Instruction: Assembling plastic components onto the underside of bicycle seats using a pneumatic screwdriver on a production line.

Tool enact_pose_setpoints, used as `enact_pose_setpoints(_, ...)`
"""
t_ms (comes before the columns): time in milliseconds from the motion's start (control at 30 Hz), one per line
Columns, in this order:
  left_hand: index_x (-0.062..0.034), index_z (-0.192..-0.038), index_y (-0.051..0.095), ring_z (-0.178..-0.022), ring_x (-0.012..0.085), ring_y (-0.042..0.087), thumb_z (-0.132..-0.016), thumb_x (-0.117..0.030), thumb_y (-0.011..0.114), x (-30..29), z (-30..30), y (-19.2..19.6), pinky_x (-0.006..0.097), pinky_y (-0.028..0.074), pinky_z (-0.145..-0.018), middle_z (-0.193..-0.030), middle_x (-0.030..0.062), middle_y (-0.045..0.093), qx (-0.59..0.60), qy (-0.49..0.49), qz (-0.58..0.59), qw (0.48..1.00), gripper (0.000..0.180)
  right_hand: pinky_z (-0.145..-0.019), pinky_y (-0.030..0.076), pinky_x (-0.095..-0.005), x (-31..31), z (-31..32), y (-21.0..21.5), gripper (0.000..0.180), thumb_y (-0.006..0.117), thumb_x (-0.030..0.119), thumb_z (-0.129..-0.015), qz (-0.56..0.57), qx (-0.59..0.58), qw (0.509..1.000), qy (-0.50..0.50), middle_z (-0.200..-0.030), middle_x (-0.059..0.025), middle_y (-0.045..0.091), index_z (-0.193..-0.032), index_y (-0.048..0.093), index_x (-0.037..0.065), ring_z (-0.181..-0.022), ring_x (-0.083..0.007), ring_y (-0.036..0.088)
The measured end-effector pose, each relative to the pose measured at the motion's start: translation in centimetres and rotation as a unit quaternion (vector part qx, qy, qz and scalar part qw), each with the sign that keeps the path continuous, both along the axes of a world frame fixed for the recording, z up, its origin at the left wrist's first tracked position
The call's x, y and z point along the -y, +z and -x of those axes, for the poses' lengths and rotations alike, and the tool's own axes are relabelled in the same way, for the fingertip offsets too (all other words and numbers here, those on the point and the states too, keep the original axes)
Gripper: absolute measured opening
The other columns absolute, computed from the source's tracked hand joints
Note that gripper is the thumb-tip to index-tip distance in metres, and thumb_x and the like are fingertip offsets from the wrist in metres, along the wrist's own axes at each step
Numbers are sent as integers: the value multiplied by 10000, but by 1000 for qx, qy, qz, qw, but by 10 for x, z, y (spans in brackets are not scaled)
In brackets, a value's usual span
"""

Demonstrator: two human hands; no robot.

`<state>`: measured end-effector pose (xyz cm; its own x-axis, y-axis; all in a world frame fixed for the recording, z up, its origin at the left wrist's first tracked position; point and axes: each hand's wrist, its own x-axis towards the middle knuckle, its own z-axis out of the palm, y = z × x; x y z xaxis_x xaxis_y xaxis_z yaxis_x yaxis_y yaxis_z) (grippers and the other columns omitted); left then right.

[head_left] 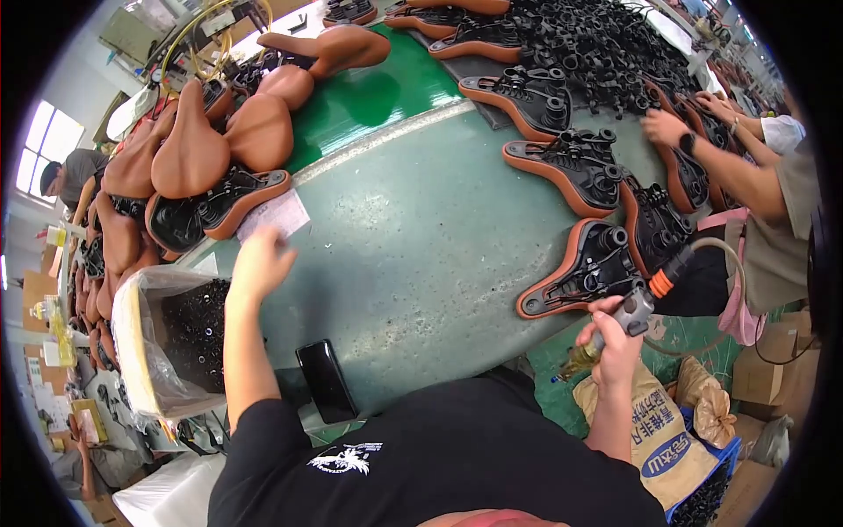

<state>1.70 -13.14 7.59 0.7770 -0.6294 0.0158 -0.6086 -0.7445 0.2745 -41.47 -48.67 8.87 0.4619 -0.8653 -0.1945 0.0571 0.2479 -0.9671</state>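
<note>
My right hand [617, 347] is wrapped around a grey air screwdriver [636, 309]. An orange-and-black fitting joins it to a hose, and its yellowish lower end points down beyond the table edge. Just beyond this hand, a brown bicycle saddle [562, 277] lies underside up, showing its black base and clamp parts. My left hand [262, 266] is over the table's left side with its thumb apart from the fingers; the fingertips are blurred, and nothing shows in it. Near those fingertips are a pale sheet of paper [279, 216] and an upturned saddle [249, 202].
A plastic-lined box [140, 351] of small dark parts stands left, beside a black phone [326, 379]. Brown saddles [190, 145] are piled beyond it. More upturned saddles [566, 171] line the right, below a heap of black clamps [597, 48]. A co-worker's arm [733, 171] reaches in there.
</note>
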Motion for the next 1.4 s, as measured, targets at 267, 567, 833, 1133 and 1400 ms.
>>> enact_pose_setpoints(267,38,-1094,710,-1093,419,702,-830,-174,827,-114,41,-41,492,555,-949,-1122,272,733,-71,198,-229,950,358,-601,561,-320,-10,-6,-23,223,655,-61,-834,13,-27,993,115,-1422,-237,581,-1038,585,-4,-649,-211,706)
enact_pose_setpoints(567,13,-984,702,-945,443,682,-910,-97,728,-112,66,-64,484,538,-847,-1005,237,708,74,191,36,978,135,-681,559,-306,-56,-85,-24,315,655,-57,-831,-45,-2,878,477,-1309,-61,660,-1142,666,-7,-778,-108,679)
enact_pose_setpoints(833,69,-1262,631,-1074,251,726,-1060,-120,662,-43,121,-49,337,611,-919,-1120,112,696,-416,279,650,572,279,-729,542,-300,-15,-92,-11,220,726,12,-761,137,-93,792,588,-1155,-143,752,-977,682,14,-799,-82,651)
enact_pose_setpoints(1133,44,-1233,683,-915,249,754,-1052,-39,630,55,214,-37,358,624,-800,-1090,156,719,-627,-46,610,482,205,-703,549,-388,-63,-110,69,275,603,106,-946,145,377,821,404,-1075,-125,596,-1205,510,103,-664,-172,631)
enact_pose_setpoints(1400,66,-1160,715,-964,251,748,-984,57,688,75,233,-45,367,625,-828,-1194,174,675,-587,-101,633,495,178,-775,550,-414,-68,-123,71,333,577,74,-987,179,385,773,472,-1111,-127,543,-1292,447,108,-751,-197,655)
